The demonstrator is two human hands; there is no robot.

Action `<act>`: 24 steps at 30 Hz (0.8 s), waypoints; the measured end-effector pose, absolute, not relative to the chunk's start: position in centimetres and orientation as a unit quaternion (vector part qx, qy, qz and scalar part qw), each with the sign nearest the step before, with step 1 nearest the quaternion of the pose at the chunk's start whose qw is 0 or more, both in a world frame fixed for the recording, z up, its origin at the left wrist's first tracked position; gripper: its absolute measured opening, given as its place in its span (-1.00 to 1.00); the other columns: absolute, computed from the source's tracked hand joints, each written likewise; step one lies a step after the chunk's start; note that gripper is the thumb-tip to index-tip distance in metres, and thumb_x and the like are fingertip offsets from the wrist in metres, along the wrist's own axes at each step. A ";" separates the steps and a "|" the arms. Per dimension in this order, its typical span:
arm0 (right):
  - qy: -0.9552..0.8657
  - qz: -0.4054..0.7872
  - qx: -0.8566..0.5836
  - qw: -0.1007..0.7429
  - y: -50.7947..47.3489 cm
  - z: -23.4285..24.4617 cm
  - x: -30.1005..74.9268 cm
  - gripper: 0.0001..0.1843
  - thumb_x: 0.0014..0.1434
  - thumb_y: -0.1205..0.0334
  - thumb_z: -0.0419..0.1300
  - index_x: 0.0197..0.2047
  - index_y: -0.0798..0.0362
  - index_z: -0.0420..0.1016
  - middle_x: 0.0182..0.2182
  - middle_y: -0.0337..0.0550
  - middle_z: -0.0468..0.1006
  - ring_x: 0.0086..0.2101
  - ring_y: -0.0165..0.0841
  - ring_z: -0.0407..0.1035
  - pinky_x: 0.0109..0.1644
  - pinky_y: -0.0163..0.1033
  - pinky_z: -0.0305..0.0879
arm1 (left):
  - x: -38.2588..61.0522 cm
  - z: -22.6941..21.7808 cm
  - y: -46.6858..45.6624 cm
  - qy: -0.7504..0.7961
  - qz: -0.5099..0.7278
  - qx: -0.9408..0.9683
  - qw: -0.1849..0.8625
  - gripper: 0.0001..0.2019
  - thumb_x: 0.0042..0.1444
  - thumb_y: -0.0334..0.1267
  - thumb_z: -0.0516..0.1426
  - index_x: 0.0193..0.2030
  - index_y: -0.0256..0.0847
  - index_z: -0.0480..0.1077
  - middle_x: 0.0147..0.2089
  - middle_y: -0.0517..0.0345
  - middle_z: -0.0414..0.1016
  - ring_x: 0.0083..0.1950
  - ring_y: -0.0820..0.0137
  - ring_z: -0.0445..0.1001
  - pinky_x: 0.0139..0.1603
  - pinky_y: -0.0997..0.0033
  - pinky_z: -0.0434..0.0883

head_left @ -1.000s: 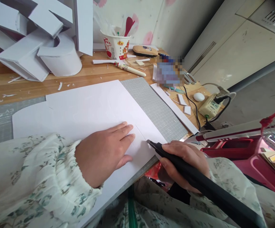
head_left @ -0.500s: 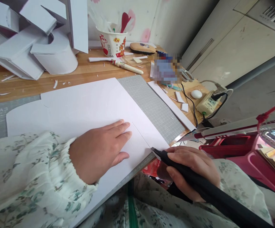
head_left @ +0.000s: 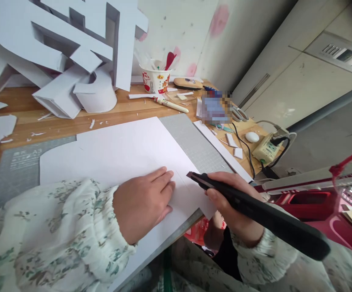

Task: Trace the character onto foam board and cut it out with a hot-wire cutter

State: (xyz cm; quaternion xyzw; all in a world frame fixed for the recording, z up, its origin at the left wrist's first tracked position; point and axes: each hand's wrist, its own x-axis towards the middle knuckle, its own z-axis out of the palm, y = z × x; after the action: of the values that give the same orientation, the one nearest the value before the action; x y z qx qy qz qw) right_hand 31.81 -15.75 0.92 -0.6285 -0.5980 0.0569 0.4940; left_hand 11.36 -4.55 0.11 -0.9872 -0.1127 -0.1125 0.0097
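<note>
A large white sheet of board (head_left: pixel 118 154) lies on a grey cutting mat (head_left: pixel 190 142) on the wooden table. My left hand (head_left: pixel 142 202) rests flat on the sheet near its lower right corner, fingers stretched out and together. My right hand (head_left: pixel 233 202) is wrapped round a long black cutting tool (head_left: pixel 254 211). The tool's tip hovers just right of my left fingertips, over a thin cut line in the sheet.
Big white foam-board letter shapes (head_left: pixel 72 61) stand at the back left. A paper cup of tools (head_left: pixel 156 79), a pen (head_left: pixel 171 105), white strips (head_left: pixel 221 146), scissors (head_left: pixel 239 113) and a power strip (head_left: pixel 267 148) lie along the back and right. A red fan (head_left: pixel 348 178) sits at right.
The cutting tool's tip moved from the sheet's near edge back up the cut line and lifted slightly. My view tilted upward, showing more of the letter shapes. My left hand stayed flat.
</note>
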 end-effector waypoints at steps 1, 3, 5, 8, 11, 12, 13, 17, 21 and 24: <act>-0.597 0.064 -0.630 0.492 -15.1 0.8 31.6 -0.82 0.14 0.31 0.30 -0.15 -0.05 0.55 -0.32 -0.19 0.71 -0.35 -0.31 0.62 -0.26 -0.28 0.58 | 11.4 0.0 -4.6 -0.114 -0.112 -0.987 0.015 -0.70 0.22 -0.33 0.21 0.06 -0.43 0.48 0.21 -0.26 0.48 0.28 0.08 0.42 0.34 0.18 0.33; -0.595 0.078 -0.637 0.483 -14.1 0.6 31.3 -0.81 0.13 0.30 0.30 -0.14 -0.04 0.55 -0.29 -0.18 0.71 -0.34 -0.31 0.62 -0.25 -0.28 0.58 | 11.3 -0.4 -4.6 -0.115 -0.116 -0.986 0.019 -0.69 0.25 -0.33 0.19 0.10 -0.42 0.46 0.22 -0.24 0.48 0.28 0.10 0.42 0.34 0.19 0.33; -0.594 0.087 -0.647 0.471 -13.4 0.3 31.2 -0.80 0.14 0.28 0.30 -0.13 -0.03 0.56 -0.28 -0.18 0.72 -0.33 -0.30 0.62 -0.25 -0.27 0.58 | 11.4 -0.9 -4.6 -0.116 -0.128 -0.985 0.015 -0.67 0.25 -0.30 0.19 0.11 -0.42 0.45 0.22 -0.24 0.48 0.28 0.10 0.42 0.32 0.17 0.35; -0.595 0.099 -0.658 0.451 -12.9 -0.1 31.3 -0.81 0.15 0.28 0.29 -0.12 -0.04 0.56 -0.28 -0.20 0.72 -0.32 -0.32 0.62 -0.23 -0.29 0.58 | 11.4 -1.8 -4.6 -0.129 -0.145 -0.981 0.013 -0.65 0.23 -0.24 0.22 0.10 -0.40 0.46 0.21 -0.22 0.49 0.28 0.07 0.42 0.27 0.15 0.40; -0.601 0.100 -0.663 0.435 -12.7 -0.3 31.3 -0.79 0.15 0.27 0.30 -0.11 -0.05 0.56 -0.26 -0.21 0.72 -0.30 -0.33 0.62 -0.21 -0.31 0.57 | 11.5 -2.1 -4.7 -0.139 -0.153 -0.978 0.017 -0.67 0.26 -0.24 0.19 0.11 -0.37 0.46 0.23 -0.18 0.48 0.29 0.09 0.41 0.28 0.16 0.39; -0.604 0.099 -0.662 0.432 -12.6 -0.3 31.3 -0.79 0.15 0.27 0.30 -0.11 -0.05 0.56 -0.26 -0.22 0.72 -0.30 -0.34 0.62 -0.20 -0.32 0.57 | 11.5 -2.2 -4.8 -0.139 -0.156 -0.978 0.020 -0.68 0.27 -0.25 0.17 0.11 -0.36 0.46 0.23 -0.18 0.48 0.29 0.09 0.41 0.28 0.16 0.39; -0.608 0.098 -0.660 0.431 -12.5 -0.3 31.3 -0.79 0.15 0.27 0.30 -0.11 -0.05 0.55 -0.26 -0.23 0.72 -0.31 -0.35 0.62 -0.20 -0.33 0.56 | 11.5 -2.2 -4.8 -0.140 -0.159 -0.977 0.022 -0.68 0.27 -0.25 0.17 0.10 -0.36 0.47 0.23 -0.17 0.48 0.29 0.09 0.42 0.27 0.16 0.41; -0.618 0.094 -0.647 0.436 -12.2 -0.2 31.2 -0.81 0.15 0.28 0.29 -0.12 -0.04 0.55 -0.29 -0.24 0.72 -0.33 -0.40 0.62 -0.22 -0.39 0.55 | 11.7 -1.9 -4.9 -0.151 -0.178 -0.971 0.044 -0.72 0.24 -0.30 0.14 0.04 -0.34 0.52 0.16 -0.12 0.55 0.22 0.11 0.49 0.16 0.20 0.50; -0.625 0.082 -0.644 0.433 -11.9 -0.2 31.1 -0.81 0.16 0.28 0.29 -0.12 -0.03 0.56 -0.28 -0.23 0.71 -0.32 -0.39 0.62 -0.21 -0.39 0.54 | 11.9 -1.6 -4.9 -0.150 -0.188 -0.969 0.060 -0.73 0.23 -0.34 0.12 0.01 -0.31 0.55 0.12 -0.07 0.57 0.19 0.14 0.52 0.12 0.23 0.54; -0.627 0.082 -0.643 0.433 -11.7 -0.3 31.1 -0.81 0.16 0.27 0.29 -0.11 -0.03 0.55 -0.27 -0.22 0.71 -0.31 -0.39 0.62 -0.20 -0.38 0.55 | 12.0 -1.4 -4.9 -0.155 -0.189 -0.967 0.067 -0.73 0.20 -0.34 0.13 -0.01 -0.28 0.57 0.11 -0.02 0.59 0.17 0.14 0.54 0.08 0.24 0.57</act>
State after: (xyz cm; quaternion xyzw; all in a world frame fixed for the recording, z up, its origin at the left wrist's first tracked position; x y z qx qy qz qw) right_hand 31.14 -11.75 -0.30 -0.6426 -0.6272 0.0816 0.4325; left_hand 12.01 -4.94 -1.44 -0.9674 -0.1548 -0.1890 0.0668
